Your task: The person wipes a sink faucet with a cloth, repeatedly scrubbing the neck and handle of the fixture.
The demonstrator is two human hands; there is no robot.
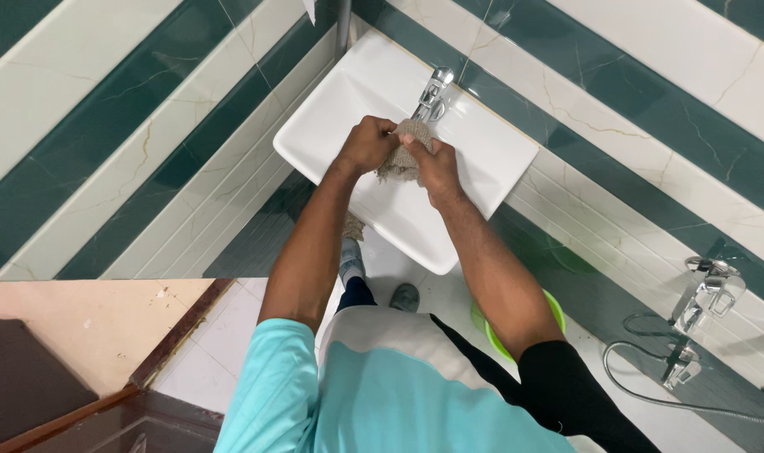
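Note:
Both my hands hold a crumpled beige cloth [403, 155] over a white wall-mounted washbasin [332, 126]. My left hand [363, 144] grips the cloth's left side. My right hand [432, 164] grips its right side. The cloth sits just below the chrome tap [433, 94] at the basin's back edge. No water is visibly running.
Green and white striped tiles cover the walls. A green plastic bucket [556, 309] stands on the floor under my right arm. Chrome wall taps [707, 294] with a shower hose [650, 394] are at the right. A wooden door frame [172, 335] lies at the lower left.

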